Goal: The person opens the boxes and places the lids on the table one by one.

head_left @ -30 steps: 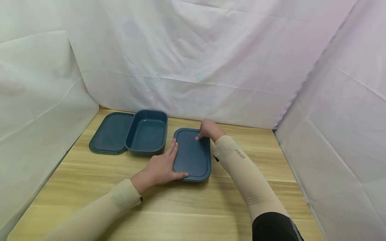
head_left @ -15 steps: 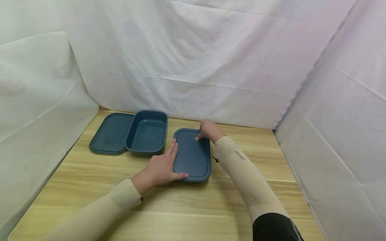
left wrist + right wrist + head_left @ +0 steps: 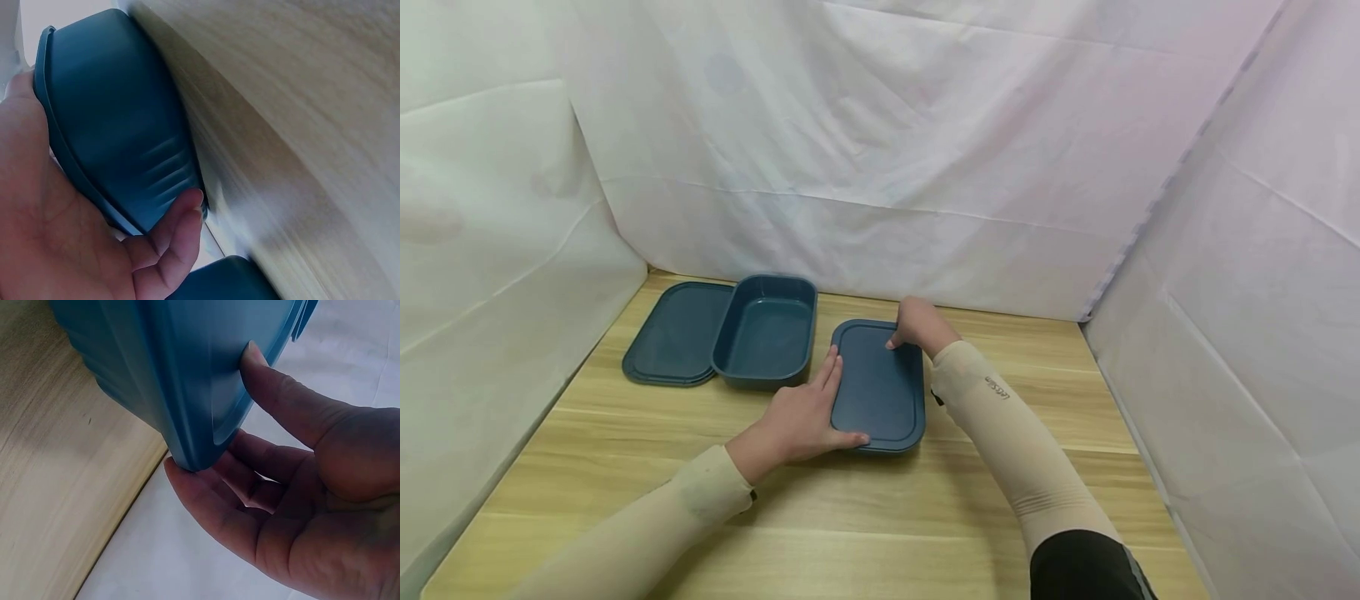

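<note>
A dark blue rectangular food container [image 3: 880, 383] with its lid on sits on the table. My left hand [image 3: 793, 422] holds its near left corner, the thumb on the lid's near edge and the fingers along the left side. The left wrist view shows fingertips against the ribbed side wall [image 3: 112, 106]. At the far right corner, my right hand [image 3: 925, 323] grips the container, thumb on top of the lid [image 3: 225, 381] and fingers curled at the rim's far edge. Just left of it stands a second, uncovered container [image 3: 767, 337], overlapping a loose lid [image 3: 679, 333] lying flat.
The light wooden table [image 3: 820, 525] carries everything. White cloth [image 3: 865, 150] hangs behind its far edge, with more cloth along the left and right sides. The uncovered container stands close to my left fingers.
</note>
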`<control>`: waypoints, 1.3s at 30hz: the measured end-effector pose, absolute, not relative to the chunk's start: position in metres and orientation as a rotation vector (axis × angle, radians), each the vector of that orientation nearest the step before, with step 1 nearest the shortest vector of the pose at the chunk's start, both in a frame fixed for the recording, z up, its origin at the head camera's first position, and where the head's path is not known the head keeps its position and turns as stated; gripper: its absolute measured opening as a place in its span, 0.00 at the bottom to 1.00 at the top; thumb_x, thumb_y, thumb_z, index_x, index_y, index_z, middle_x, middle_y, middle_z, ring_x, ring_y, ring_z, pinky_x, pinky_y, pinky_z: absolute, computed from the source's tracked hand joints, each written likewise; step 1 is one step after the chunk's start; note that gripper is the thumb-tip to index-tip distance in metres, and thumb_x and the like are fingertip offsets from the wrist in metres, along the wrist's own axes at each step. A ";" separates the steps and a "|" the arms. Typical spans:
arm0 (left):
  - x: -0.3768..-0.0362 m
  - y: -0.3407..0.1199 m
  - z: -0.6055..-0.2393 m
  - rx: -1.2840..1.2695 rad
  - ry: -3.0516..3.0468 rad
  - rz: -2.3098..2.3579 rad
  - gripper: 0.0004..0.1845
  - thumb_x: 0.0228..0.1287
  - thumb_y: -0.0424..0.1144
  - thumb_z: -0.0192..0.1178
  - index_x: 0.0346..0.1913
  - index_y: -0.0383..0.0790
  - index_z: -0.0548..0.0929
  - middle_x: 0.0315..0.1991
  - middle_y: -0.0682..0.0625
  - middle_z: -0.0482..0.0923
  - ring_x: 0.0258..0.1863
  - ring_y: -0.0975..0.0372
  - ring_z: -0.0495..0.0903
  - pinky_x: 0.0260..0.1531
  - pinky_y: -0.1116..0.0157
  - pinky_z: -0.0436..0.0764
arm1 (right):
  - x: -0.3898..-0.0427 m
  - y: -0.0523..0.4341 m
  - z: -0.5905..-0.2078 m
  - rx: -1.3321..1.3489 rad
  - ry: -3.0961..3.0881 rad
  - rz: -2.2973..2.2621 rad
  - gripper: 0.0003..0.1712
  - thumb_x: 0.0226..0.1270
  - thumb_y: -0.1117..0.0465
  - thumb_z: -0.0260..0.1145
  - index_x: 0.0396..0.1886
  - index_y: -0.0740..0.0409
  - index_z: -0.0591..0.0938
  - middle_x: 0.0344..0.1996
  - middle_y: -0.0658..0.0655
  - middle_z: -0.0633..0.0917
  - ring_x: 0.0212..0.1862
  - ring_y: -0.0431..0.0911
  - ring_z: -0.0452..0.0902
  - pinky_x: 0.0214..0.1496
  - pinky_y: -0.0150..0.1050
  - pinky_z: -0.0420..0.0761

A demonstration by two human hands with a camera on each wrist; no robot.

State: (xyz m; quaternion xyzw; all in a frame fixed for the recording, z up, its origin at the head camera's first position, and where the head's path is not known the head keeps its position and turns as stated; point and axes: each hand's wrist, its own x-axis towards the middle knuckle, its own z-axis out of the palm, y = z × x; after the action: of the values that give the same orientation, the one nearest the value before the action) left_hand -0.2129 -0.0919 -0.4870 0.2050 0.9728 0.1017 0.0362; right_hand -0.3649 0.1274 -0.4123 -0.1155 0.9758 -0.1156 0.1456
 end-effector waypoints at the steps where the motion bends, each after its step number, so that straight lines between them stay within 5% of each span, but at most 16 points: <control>1: -0.213 -0.092 -0.487 0.629 2.987 0.307 0.77 0.55 0.92 0.56 0.91 0.36 0.49 0.92 0.42 0.39 0.46 0.54 0.90 0.18 0.63 0.71 | -0.364 0.127 -0.412 -0.334 2.813 -0.332 0.22 0.67 0.54 0.86 0.27 0.56 0.80 0.23 0.51 0.75 0.31 0.46 0.70 0.40 0.44 0.74; 24: -0.212 -0.090 -0.482 0.607 2.967 0.309 0.76 0.56 0.91 0.57 0.91 0.36 0.48 0.92 0.42 0.37 0.41 0.55 0.89 0.19 0.63 0.72 | -0.362 0.123 -0.411 -0.341 2.846 -0.303 0.18 0.67 0.55 0.86 0.34 0.61 0.84 0.30 0.55 0.83 0.36 0.49 0.76 0.47 0.47 0.81; 30: -0.212 -0.089 -0.481 0.594 2.964 0.297 0.77 0.56 0.91 0.57 0.91 0.36 0.48 0.92 0.42 0.37 0.35 0.56 0.87 0.19 0.62 0.72 | -0.360 0.123 -0.408 -0.334 2.858 -0.304 0.18 0.66 0.56 0.86 0.39 0.63 0.86 0.36 0.59 0.86 0.39 0.50 0.79 0.51 0.49 0.84; 39: -0.211 -0.089 -0.480 0.585 2.956 0.299 0.77 0.56 0.90 0.58 0.91 0.36 0.47 0.92 0.42 0.37 0.39 0.54 0.89 0.19 0.62 0.72 | -0.359 0.121 -0.405 -0.340 2.868 -0.261 0.23 0.66 0.55 0.86 0.49 0.67 0.87 0.47 0.62 0.88 0.47 0.54 0.84 0.58 0.51 0.85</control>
State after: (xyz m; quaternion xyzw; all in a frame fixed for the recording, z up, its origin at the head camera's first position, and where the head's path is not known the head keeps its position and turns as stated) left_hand -0.2111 -0.0886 -0.4795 0.1930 0.9746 0.0985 0.0568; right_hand -0.3593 0.1207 -0.4050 -0.1165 0.9818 -0.0893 0.1204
